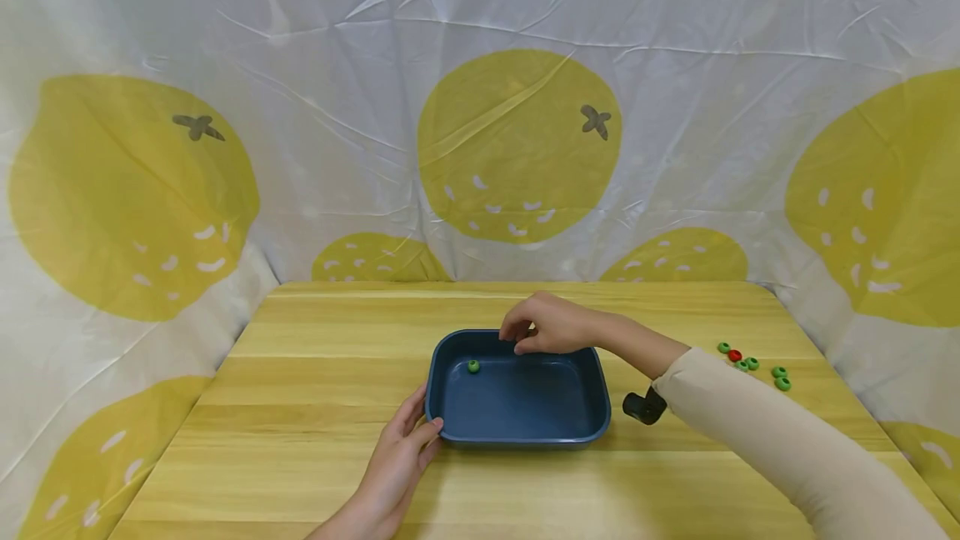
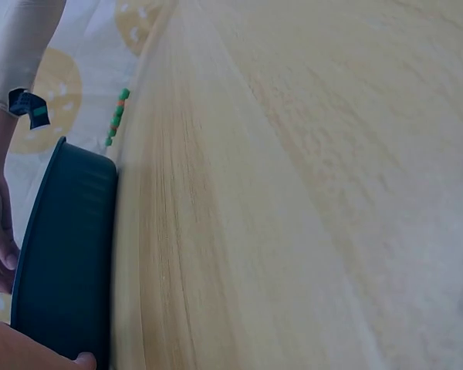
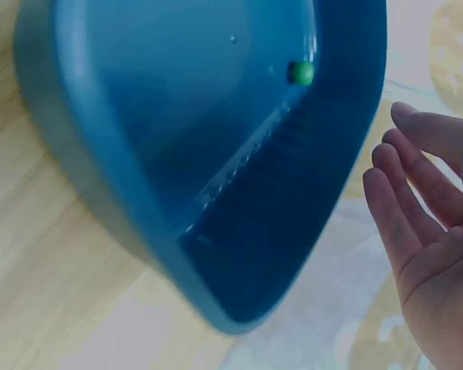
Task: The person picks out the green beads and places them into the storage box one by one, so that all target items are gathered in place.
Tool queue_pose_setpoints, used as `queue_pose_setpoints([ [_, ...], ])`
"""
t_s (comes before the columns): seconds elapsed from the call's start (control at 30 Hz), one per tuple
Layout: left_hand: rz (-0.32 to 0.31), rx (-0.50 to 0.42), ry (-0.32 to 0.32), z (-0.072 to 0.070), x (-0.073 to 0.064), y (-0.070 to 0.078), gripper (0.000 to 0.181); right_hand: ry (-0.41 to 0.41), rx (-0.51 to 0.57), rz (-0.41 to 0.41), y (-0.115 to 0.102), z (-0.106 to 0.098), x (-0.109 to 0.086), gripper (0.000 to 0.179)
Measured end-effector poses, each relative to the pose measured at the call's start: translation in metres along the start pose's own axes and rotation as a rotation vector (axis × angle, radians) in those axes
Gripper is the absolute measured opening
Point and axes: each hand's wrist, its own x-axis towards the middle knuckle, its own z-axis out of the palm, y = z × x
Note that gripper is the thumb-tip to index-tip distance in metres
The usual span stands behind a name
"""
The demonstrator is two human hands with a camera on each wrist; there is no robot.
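A dark blue rectangular plastic tray (image 1: 525, 442) with rounded corners sits on the table. One green bead (image 1: 473, 367) lies inside it, toward the left; in the right wrist view the same green bead (image 3: 302, 73) shows near the wall. My left hand (image 1: 397, 448) holds the tray's near left corner, thumb at the rim and fingers along the outer wall. Over the far rim hovers my right hand (image 1: 551, 325), its fingers loosely bent. The right wrist view shows that hand (image 3: 440, 200) with nothing between thumb and fingers.
Several green beads (image 1: 781, 378) and a red bead (image 1: 735, 355) lie on the right part of the wooden table (image 1: 315, 407). A black band with a camera mount (image 1: 645, 405) hangs at my right wrist. A lemon-print curtain (image 1: 337, 148) stands behind.
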Motion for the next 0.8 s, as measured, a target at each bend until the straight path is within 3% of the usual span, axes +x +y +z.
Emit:
queue_pose_setpoints([
  [0.5,-0.019,-0.008,0.034,0.002,-0.001,0.002,0.067,0.084,0.031,0.063,0.015,-0.008,-0.044,0.022],
  [0.8,-0.011,-0.013,0.034,0.004,0.0,0.001,0.067,0.127,0.088,0.164,0.028,-0.01,-0.08,0.022],
])
